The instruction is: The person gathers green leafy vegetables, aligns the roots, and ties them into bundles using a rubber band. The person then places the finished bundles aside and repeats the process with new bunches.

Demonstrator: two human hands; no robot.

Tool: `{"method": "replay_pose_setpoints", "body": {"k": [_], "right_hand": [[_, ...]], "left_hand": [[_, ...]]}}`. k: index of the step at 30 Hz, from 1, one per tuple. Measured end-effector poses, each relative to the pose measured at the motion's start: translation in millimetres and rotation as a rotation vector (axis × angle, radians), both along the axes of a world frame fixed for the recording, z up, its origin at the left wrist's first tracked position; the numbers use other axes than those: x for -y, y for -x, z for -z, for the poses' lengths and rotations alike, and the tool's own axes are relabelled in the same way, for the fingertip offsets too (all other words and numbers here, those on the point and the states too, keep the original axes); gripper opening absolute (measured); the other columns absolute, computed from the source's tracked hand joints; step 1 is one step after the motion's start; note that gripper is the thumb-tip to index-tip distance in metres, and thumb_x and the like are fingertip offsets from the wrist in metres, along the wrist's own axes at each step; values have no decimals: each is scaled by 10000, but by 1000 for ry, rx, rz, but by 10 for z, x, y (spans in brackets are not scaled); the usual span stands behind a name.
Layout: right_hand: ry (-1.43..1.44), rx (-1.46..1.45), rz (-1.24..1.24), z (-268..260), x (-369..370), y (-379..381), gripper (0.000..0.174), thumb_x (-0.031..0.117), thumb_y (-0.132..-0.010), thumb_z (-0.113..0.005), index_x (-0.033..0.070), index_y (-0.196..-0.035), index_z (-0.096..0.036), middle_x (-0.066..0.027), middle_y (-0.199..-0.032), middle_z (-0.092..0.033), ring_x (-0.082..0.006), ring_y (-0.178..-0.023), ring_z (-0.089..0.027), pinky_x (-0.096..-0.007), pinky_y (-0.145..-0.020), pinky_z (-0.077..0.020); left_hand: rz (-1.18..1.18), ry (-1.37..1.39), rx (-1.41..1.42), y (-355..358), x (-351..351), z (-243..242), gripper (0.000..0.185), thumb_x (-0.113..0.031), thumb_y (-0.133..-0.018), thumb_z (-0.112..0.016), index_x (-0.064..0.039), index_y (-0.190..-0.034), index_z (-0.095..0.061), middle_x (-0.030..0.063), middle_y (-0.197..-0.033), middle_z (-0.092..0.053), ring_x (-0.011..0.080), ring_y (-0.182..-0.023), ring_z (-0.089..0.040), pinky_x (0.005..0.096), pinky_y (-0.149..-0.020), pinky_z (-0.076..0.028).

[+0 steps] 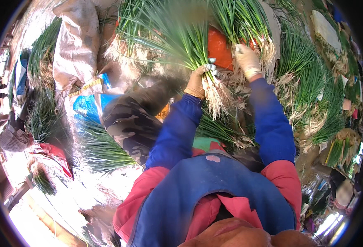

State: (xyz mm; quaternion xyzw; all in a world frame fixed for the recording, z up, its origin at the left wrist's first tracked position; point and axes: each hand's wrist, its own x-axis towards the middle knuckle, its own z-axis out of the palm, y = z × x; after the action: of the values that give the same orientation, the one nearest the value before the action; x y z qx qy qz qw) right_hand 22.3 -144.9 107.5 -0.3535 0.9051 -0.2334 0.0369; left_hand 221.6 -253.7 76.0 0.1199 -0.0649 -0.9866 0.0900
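My left hand [201, 78], in a light glove, is closed around a bunch of green onions [200, 55] near their white ends. Pale roots hang below the fist and the green leaves fan out upward. My right hand [246, 60], also gloved, touches another bunch of green onions [237, 18] at the upper right, its fingertips at the stems. Whether it grips any stems is hard to tell. An orange-red piece of material [219, 48] shows between the two hands. More green onions [127, 49] with long roots lie behind my left hand.
Loose green onions [228, 131] lie beneath my forearms, and large heaps [305, 74] spread at the right. A pale woven sack [76, 46] stands at the upper left, near a blue and white bag [87, 105]. Other people [339, 185] are partly visible at the right edge.
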Motion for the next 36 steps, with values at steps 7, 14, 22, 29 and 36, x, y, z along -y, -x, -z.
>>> {"method": "replay_pose_setpoints", "body": {"k": [7,14,22,29,36], "right_hand": [[-66,300,-331,-801,-381,-742,196,275,-914,-584,97,-881,-660,-41,-821,-671,-150,-650,-603,-302,-635,-512],[305,635,-75,-324,-78,-591,332,337,-925,-582,40,-1046,-665,-49,-828,-681,-116,-741,-640,-259,-680,-520],[808,1215,205,-225,13,-841,247,295,-880,-638,52,-926,-630,-35,-764,-606,-137,-678,-563,-310,-666,-490],[836,1168,-39,-187,-770,-688,293,315,-915,-564,50,-793,-600,-70,-759,-614,-181,-736,-587,-323,-695,-471],[125,-96,-337,24,-286,-174,262,270,-903,-540,76,-1055,-629,-150,-1015,-642,-318,-926,-626,-369,-826,-501]], "left_hand": [[93,-9,-26,85,-86,63,404,-119,-847,-584,49,-1207,-513,188,-1127,-627,330,-1025,-622,452,-869,-542],[13,-7,132,128,-272,-51,259,-76,-854,-569,63,-1069,-607,158,-925,-673,260,-778,-664,380,-683,-578],[-35,-44,159,152,-327,126,168,-61,-842,-582,44,-971,-608,135,-852,-662,252,-726,-650,369,-689,-566],[-59,-15,200,134,-258,-62,171,-77,-835,-589,42,-952,-628,117,-798,-656,224,-678,-640,358,-610,-567],[78,-90,-34,123,-216,127,294,-123,-832,-621,9,-1084,-550,91,-842,-599,222,-736,-617,411,-601,-576]]}}
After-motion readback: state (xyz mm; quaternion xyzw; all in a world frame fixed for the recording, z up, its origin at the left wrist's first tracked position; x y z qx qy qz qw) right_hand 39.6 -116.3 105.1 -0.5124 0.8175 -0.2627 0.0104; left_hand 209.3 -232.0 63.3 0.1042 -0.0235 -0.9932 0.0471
